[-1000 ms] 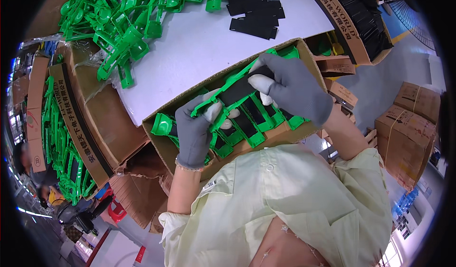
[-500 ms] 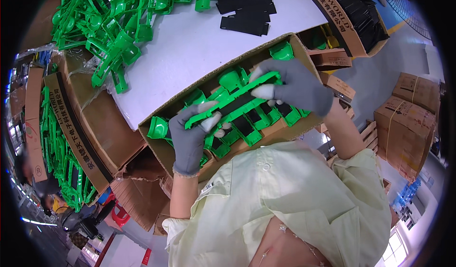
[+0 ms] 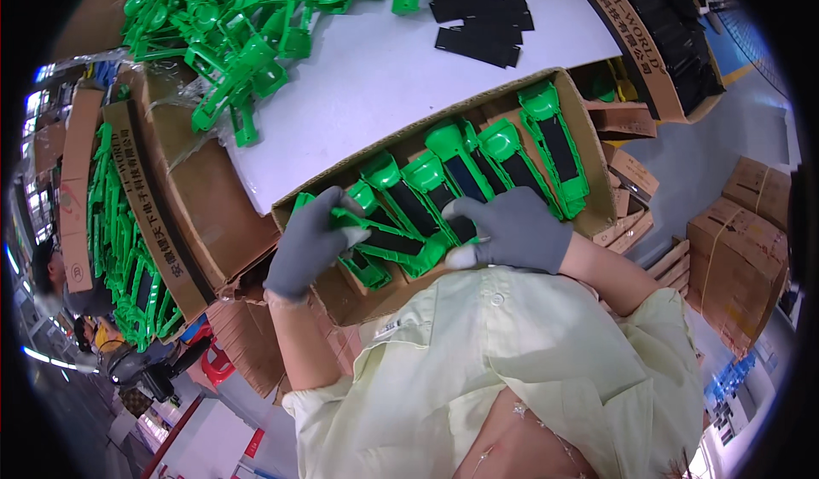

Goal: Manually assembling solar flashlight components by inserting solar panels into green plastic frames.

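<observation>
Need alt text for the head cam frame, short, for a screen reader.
Two grey-gloved hands, left hand and right hand, hold a green plastic part with a black insert over an open cardboard box packed with matching parts. The box sits against a white table bearing a heap of loose green parts and black strips.

From my remote feed: white worktable [image 3: 384,78] filled the far centre, w/ green plastic parts [image 3: 230,27] heaped at its far left and black strips [image 3: 482,18] far right. Grey floor [image 3: 708,155] ran along the right, stacked brown cartons [image 3: 738,249] on it. Open cardboard boxes [image 3: 171,214] stood left. Light was bright, even.
</observation>
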`<state>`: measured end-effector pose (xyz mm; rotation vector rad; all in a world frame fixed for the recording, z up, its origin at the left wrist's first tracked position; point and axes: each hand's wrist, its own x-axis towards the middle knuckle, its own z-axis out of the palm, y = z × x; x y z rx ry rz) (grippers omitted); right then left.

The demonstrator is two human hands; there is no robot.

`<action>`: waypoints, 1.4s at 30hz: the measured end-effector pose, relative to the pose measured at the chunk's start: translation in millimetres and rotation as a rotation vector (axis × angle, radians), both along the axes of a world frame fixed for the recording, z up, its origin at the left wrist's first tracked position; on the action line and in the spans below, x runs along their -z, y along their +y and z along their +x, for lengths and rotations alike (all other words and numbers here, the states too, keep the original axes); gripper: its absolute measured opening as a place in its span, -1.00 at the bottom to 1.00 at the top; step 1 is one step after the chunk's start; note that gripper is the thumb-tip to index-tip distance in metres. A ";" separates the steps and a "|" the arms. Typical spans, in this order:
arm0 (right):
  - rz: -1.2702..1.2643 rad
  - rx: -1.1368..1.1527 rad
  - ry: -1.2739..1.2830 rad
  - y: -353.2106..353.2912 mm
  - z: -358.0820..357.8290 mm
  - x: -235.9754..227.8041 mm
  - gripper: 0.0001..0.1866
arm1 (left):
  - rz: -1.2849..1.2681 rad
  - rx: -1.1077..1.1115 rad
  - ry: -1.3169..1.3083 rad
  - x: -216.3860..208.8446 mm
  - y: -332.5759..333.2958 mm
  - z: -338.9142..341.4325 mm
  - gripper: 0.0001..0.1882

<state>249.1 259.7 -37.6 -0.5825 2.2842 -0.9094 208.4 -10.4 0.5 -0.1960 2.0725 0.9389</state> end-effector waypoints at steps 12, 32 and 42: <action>-0.047 0.324 0.127 19.8 -42.7 -12.5 -0.62 | -0.673 0.037 1.047 -10.3 -54.4 -136.3 -0.46; 0.014 0.590 0.284 59.8 -101.7 -8.9 -0.72 | -0.786 0.059 1.258 -40.8 -67.5 -188.6 -0.54; 0.381 0.167 0.688 6.5 -169.4 36.7 -0.62 | -0.024 -0.336 1.248 -101.8 -93.5 -149.6 -0.53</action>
